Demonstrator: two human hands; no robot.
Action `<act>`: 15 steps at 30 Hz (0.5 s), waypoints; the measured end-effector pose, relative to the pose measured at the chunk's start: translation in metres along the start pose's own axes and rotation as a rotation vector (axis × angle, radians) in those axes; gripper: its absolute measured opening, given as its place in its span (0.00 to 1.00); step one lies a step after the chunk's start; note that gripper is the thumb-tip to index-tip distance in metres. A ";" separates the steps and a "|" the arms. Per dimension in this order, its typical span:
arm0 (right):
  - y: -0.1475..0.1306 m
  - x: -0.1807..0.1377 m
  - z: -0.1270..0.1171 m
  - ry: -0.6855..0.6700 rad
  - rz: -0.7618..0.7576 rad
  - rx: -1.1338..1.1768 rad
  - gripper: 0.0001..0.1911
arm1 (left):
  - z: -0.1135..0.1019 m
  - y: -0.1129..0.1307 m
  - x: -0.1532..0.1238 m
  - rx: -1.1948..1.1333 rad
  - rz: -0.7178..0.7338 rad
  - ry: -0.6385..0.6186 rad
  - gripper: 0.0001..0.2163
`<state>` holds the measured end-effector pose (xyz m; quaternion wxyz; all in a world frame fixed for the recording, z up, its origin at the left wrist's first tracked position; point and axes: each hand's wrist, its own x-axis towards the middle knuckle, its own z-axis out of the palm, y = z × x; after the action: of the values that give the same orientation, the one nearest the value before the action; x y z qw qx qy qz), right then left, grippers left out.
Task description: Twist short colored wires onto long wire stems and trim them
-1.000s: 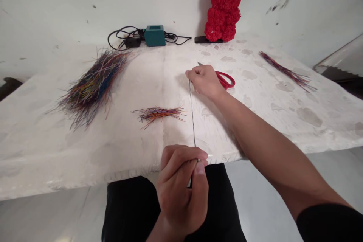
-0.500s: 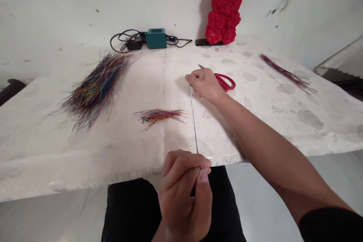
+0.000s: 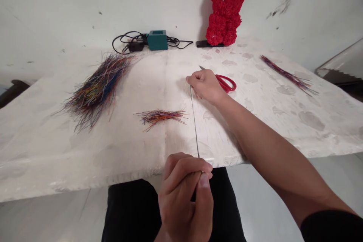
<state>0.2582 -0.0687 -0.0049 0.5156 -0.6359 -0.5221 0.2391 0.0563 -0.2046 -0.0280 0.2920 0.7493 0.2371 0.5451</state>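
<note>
A thin grey wire runs straight between my two hands over the table. My left hand, close to me at the table's front edge, pinches its near end between thumb and fingers. Farther out, my right hand is closed on the wire's far end. Red-handled scissors lie just beyond my right hand, partly hidden by it, with the blade tip showing. Left of the wire is a small bundle of orange and purple wires.
A large heap of multicoloured wires lies at the left, a thin bundle at the right. Along the wall are a teal box with black cables, a red rose figure and a dark flat object. A pale cloth covers the table.
Both hands keep their hold on the wire, which stays stretched between them. The whole view has shifted slightly; nothing on the table has moved.
</note>
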 end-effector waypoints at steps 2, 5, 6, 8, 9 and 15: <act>-0.001 0.000 0.000 -0.002 0.001 0.002 0.22 | 0.000 0.001 0.000 -0.002 -0.003 0.005 0.11; -0.001 -0.001 0.000 -0.008 0.003 0.007 0.22 | 0.001 0.001 0.000 -0.008 -0.007 0.011 0.11; -0.002 -0.001 0.000 -0.011 0.004 0.012 0.22 | 0.001 0.002 -0.001 -0.010 -0.007 0.010 0.11; -0.002 -0.001 0.000 -0.016 0.010 0.015 0.22 | 0.000 0.001 0.000 -0.015 -0.006 0.005 0.11; -0.001 -0.001 0.000 -0.019 0.014 0.015 0.22 | 0.000 0.001 0.000 -0.017 -0.004 0.000 0.11; 0.003 0.003 -0.002 0.019 -0.047 -0.004 0.21 | -0.010 -0.005 0.004 0.059 0.034 0.047 0.11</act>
<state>0.2622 -0.0665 -0.0060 0.5246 -0.6267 -0.5326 0.2198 0.0482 -0.1961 -0.0267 0.2548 0.7483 0.2470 0.5604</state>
